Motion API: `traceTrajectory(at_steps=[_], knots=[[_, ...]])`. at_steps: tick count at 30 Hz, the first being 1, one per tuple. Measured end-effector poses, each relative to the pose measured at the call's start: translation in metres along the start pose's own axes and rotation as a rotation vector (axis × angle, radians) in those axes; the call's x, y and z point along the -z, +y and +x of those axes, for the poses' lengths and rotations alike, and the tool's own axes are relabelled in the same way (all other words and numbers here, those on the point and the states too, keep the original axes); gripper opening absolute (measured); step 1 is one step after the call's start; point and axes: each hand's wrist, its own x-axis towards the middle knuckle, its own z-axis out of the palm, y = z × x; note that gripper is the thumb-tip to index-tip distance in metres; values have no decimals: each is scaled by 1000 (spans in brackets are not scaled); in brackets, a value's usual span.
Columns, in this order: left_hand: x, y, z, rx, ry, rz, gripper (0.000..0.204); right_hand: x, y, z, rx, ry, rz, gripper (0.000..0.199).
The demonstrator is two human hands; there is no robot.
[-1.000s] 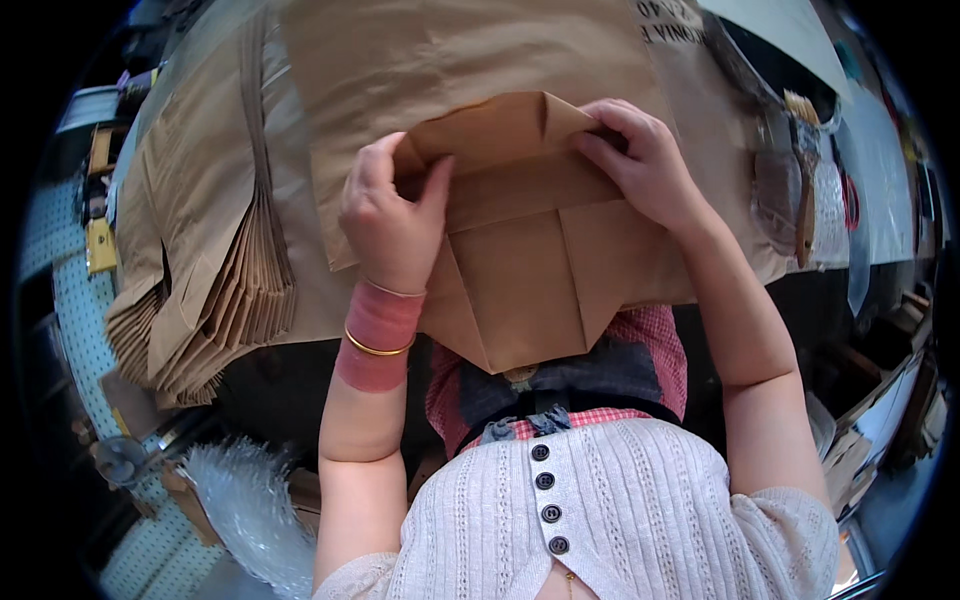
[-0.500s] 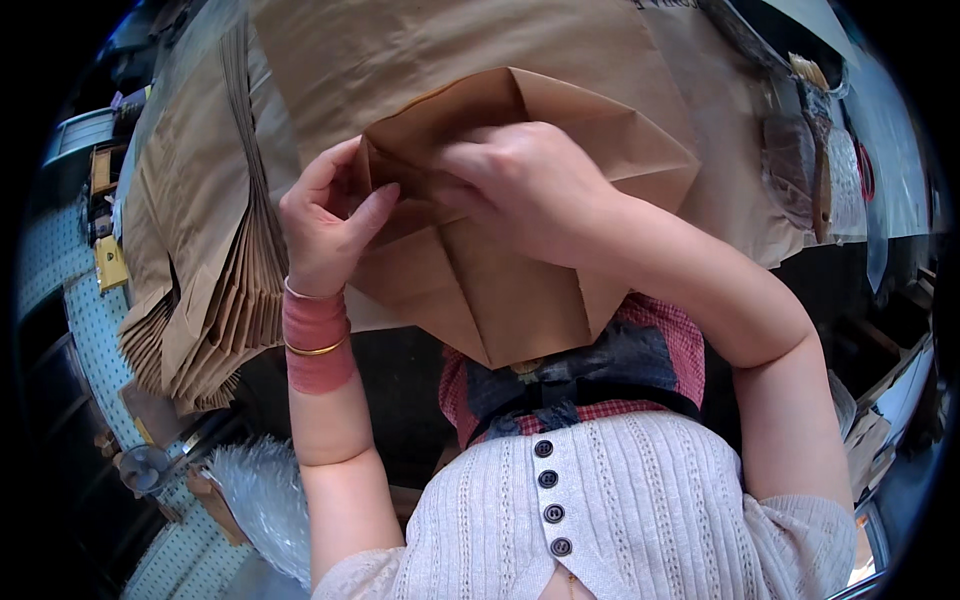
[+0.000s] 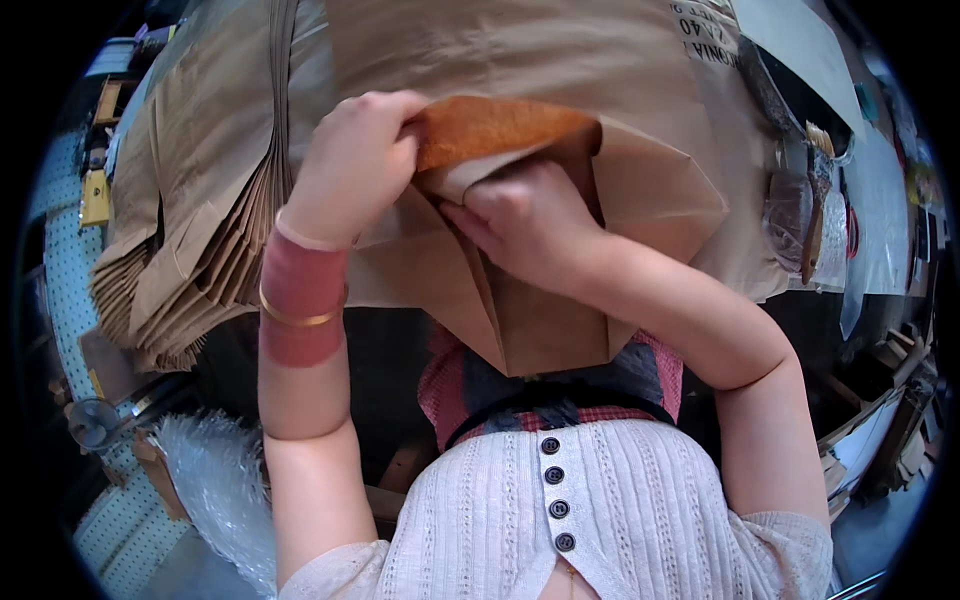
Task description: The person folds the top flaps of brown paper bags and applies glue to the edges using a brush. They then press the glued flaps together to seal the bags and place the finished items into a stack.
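Observation:
A large brown paper bag lies in front of me with its mouth unfolded and its near edge over the table's edge. My left hand pinches the bag's far left rim, where the inner side glows orange-brown. Inside the mouth, my right hand is closed against the bag's inner paper beside a pale, turned-back layer. Its fingertips are partly hidden by the folds.
A fanned stack of folded brown paper bags lies to the left. At the right are a brush and clear plastic sheeting. Crumpled clear plastic sits low on the left. Brown paper covers the table's far part.
My left hand has shifted up along the rim and folded the far edge over, showing its orange-brown inside. My right hand has moved a little nearer and right.

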Motion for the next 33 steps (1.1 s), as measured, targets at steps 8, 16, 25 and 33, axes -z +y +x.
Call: traceTrajectory(at_steps=[8,16,25,33], knots=[[-11,-17,3,78,-71,-620,19,37,-9,35,194,286,-425,11],[-12,-6,1,14,156,-255,14,21,-29,-2,388,-179,-566,11],[-22,7,15,-68,292,574,7,-3,-45,-50,268,-305,-850,31],[-58,34,-30,-590,16,682,8,51,-39,-61,-31,-676,-943,45]])
